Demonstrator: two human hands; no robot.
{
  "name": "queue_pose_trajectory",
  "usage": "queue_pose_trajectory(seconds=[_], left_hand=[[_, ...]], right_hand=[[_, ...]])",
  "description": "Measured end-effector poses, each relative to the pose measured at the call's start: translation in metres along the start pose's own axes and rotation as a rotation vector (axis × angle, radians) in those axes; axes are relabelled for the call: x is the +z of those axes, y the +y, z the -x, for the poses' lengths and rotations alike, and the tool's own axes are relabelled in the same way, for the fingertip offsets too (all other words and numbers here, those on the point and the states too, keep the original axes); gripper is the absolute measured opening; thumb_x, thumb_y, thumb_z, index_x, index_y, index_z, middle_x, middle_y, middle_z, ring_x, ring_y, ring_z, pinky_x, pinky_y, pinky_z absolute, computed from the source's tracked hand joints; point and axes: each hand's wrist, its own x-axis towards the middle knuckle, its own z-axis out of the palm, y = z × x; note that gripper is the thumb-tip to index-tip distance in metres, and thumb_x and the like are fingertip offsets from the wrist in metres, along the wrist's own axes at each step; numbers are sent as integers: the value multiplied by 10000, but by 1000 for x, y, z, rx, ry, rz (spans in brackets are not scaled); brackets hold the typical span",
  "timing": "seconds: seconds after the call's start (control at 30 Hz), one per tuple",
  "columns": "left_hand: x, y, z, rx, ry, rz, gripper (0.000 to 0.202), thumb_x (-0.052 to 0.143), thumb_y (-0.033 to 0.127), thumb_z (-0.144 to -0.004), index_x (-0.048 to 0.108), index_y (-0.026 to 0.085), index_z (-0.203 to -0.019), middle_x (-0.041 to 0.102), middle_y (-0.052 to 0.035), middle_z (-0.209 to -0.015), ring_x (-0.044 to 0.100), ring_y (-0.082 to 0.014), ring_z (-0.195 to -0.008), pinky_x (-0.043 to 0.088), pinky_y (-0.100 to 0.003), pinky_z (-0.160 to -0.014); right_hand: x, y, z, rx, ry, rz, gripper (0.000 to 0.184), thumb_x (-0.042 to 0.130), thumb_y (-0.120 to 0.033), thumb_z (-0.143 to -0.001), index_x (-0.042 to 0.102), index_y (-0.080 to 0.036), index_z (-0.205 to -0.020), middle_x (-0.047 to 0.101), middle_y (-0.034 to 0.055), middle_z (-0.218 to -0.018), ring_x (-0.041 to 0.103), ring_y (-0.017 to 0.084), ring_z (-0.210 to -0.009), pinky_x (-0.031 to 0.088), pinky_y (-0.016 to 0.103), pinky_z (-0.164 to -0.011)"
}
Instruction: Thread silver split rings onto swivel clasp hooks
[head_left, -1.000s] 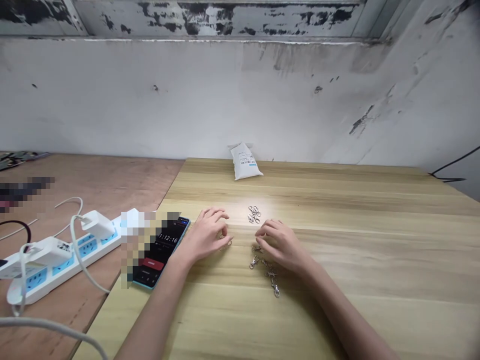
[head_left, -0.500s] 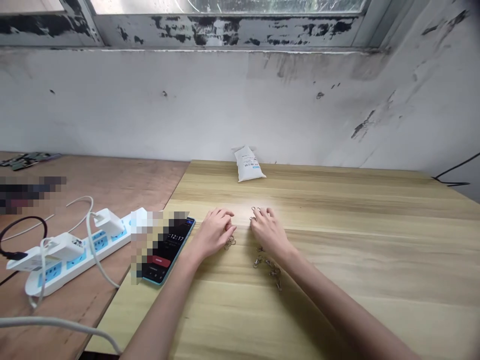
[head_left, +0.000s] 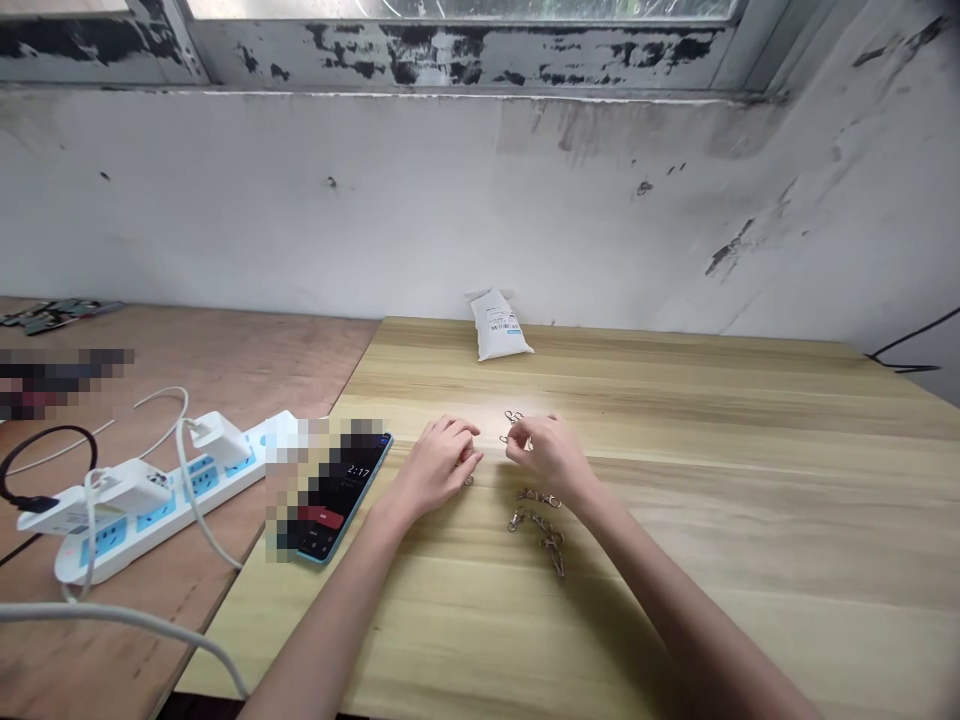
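My left hand [head_left: 441, 462] rests on the wooden board with its fingers curled. Part of a small metal ring [head_left: 468, 481] shows beneath the thumb side; whatever lies under the fingers is hidden. Thumb and forefinger of my right hand [head_left: 549, 452] are pinched together among small metal swivel clasps [head_left: 514, 416] with rings. A bit of metal shows inside the curl of those fingers, but I cannot tell whether it is held. Nearer to me, below the right hand, one clasp with a ring [head_left: 538, 497] lies apart from a loose string of several more clasps [head_left: 551, 541].
A phone [head_left: 337, 505] showing a timer lies left of my left hand. Further left are a white power strip [head_left: 180, 500] with plugs and cables [head_left: 196, 515]. A white packet [head_left: 499, 326] leans near the wall at the back.
My right hand has shifted slightly right and its fingers have closed into a pinch, uncovering more of the clasps below it. My left hand has moved a little right, covering more of the ring.
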Motion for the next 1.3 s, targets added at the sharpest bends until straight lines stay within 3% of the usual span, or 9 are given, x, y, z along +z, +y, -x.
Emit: queue_pose_trajectory(seconds=[0.1,0.2,0.3,0.4,0.7,0.87,1.03,1.17,1.3], left_hand=[[1,3,-1,-1,-1,2,216,519,199,-912,497,196,-698,659,-53,-1094,541,-225,-1091,402,-410,-930],[3,8,-1,-23,31,8,238,531,238,-923,489,191,-694,667,-42,-1074,559,-212,-1066,385,-393,-919],[7,15,-2,-48,93,17,242,573,353,-916,527,192,-741,675,-36,-1016,587,-203,-991,376,-378,-890],[13,21,-3,-58,140,10,220,598,418,-898,594,201,-865,679,-26,-970,598,-197,-948,371,-369,-881],[20,31,-5,-94,181,38,106,585,294,-917,638,215,-870,683,-8,-927,597,-188,-939,361,-363,-879],[18,32,-6,-170,193,109,53,603,229,-891,625,219,-844,681,3,-917,594,-186,-936,364,-351,-855],[17,31,-6,-180,201,159,45,605,213,-879,622,221,-838,683,7,-915,598,-189,-945,371,-354,-874],[15,33,-6,-179,203,192,47,613,203,-868,624,221,-826,681,10,-911,601,-186,-945,387,-348,-876],[12,35,-6,-181,219,217,51,608,200,-860,620,217,-814,687,7,-902,608,-188,-934,397,-356,-892]], right_hand=[[-1,9,6,30,9,-169,198,509,-232,-866,671,-187,-761,721,22,-730,624,149,-634,428,295,-703],[0,13,12,120,6,-548,304,500,-408,-906,668,-168,-825,714,51,-764,634,164,-683,443,273,-629],[5,9,18,265,11,-982,380,610,-534,-815,641,-156,-821,664,45,-740,574,152,-628,432,275,-596],[10,-2,22,329,8,-1126,405,655,-567,-773,623,-165,-806,592,3,-682,485,114,-552,407,262,-566],[17,-11,28,291,108,-1128,309,628,-490,-832,629,-181,-840,596,16,-729,530,142,-655,428,256,-586],[17,-11,30,291,84,-1112,291,606,-474,-852,622,-183,-866,613,21,-754,531,140,-650,419,250,-562],[13,-12,32,224,34,-1095,265,621,-407,-841,643,-194,-996,661,51,-950,524,128,-649,447,262,-579],[8,-11,33,160,42,-955,221,609,-385,-851,692,-183,-886,690,58,-895,560,156,-720,465,291,-673],[2,-9,33,219,-23,-954,256,629,-412,-836,692,-171,-779,688,44,-778,590,171,-735,463,286,-676]])
